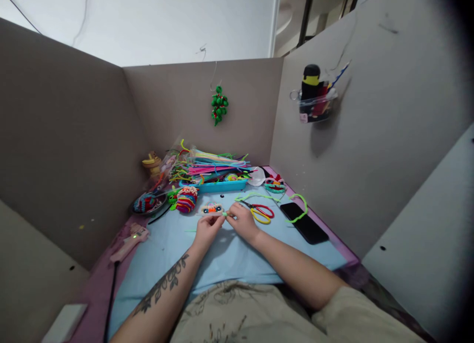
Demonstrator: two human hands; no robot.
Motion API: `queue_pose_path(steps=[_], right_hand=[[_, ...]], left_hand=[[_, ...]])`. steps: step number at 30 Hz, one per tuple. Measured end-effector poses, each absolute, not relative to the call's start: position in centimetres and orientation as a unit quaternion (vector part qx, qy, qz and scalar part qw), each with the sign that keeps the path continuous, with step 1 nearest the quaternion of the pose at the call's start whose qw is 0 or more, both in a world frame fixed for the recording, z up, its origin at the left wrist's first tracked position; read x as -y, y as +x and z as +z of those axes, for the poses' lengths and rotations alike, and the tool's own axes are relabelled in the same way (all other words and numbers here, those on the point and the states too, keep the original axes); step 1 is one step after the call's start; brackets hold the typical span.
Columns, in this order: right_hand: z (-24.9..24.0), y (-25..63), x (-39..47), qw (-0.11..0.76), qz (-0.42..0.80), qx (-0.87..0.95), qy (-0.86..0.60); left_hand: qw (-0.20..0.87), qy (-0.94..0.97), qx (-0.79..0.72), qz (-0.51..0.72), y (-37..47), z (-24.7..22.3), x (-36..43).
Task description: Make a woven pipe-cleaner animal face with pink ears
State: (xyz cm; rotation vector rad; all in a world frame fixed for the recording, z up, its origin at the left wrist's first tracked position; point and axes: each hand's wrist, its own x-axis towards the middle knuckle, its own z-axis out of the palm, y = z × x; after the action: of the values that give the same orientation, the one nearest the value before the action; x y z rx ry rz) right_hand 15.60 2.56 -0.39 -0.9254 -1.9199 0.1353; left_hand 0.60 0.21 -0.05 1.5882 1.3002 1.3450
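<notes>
My left hand (pixel 208 228) and my right hand (pixel 243 221) meet over the blue cloth, fingertips pinched together. Between them is a small pale green piece of pipe cleaner (pixel 224 214), mostly covered by the fingers. Just beyond lies a fuzzy pale face piece (pixel 212 209) with two dark eyes and an orange middle. Scissors (pixel 261 213) with red and yellow handles rest to the right of my right hand. A thin green strand (pixel 190 231) lies left of my left hand.
A blue tray (pixel 222 186) heaped with pipe cleaners (pixel 215 166) stands at the back. A black phone (pixel 304 223), crossed by a green pipe cleaner (pixel 305 204), lies right. A glue gun (pixel 129 243) lies left, near a striped fuzzy figure (pixel 186 199). Grey panels (pixel 200 101) enclose the table.
</notes>
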Motion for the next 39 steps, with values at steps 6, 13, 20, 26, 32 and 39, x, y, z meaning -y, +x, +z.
queue_pose_path(steps=[6, 13, 20, 26, 32, 39], right_hand=[[-0.6, 15.2, -2.4, 0.460, 0.021, 0.797, -0.391], [0.0, 16.0, -2.7, 0.473, 0.153, 0.807, -0.320], [0.1, 16.3, -2.8, 0.442, 0.159, 0.842, -0.266], [-0.4, 16.0, -3.1, 0.434, 0.200, 0.827, -0.294], [0.0, 16.0, -3.1, 0.472, 0.196, 0.784, -0.353], [-0.2, 15.8, -3.1, 0.515, 0.167, 0.747, -0.385]], left_hand=[[0.328, 0.606, -0.502, 0.523, 0.6, -0.2, -0.3], [0.289, 0.642, -0.467, 0.536, -0.1, -0.4, -0.8], [0.192, 0.711, -0.442, 0.513, -0.2, -0.2, -0.5], [0.193, 0.706, -0.447, 0.515, -0.1, -0.4, -0.5], [0.220, 0.676, -0.456, 0.536, -0.1, -0.8, -0.8], [0.331, 0.622, -0.464, 0.537, 0.0, -0.6, -0.9]])
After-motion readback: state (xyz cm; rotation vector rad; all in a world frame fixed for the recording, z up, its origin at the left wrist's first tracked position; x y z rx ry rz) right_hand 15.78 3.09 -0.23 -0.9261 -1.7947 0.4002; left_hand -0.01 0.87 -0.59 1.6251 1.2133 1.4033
